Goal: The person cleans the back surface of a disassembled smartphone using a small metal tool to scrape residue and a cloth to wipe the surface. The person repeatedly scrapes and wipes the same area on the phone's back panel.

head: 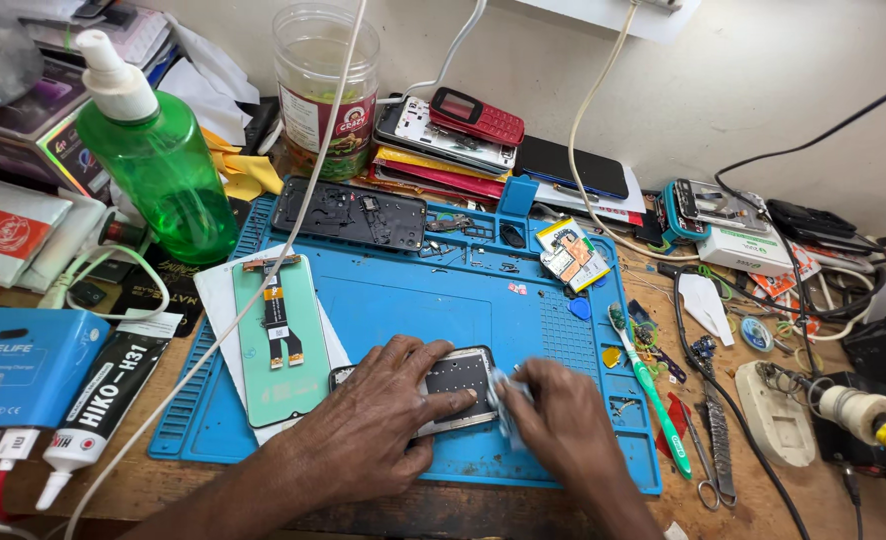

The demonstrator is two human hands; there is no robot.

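My left hand [373, 415] lies flat on an opened phone frame [460, 375], pinning it to the blue repair mat [403, 290] near the front edge. My right hand [553, 415] pinches a small white cloth or wipe [506, 392] against the frame's right end. Left of my hands a pale green screen panel [278, 340] with flex cables lies face down on white paper. A dark phone back shell [348, 212] rests at the mat's far edge.
A green spray bottle [158, 160] stands back left, with a glue tube [103, 400] and a blue box [23, 365] at the left. Stacked phones [453, 135] and a jar [325, 85] line the wall. A green toothbrush [648, 385], scissors [718, 440] and a soldering iron [863, 415] lie right.
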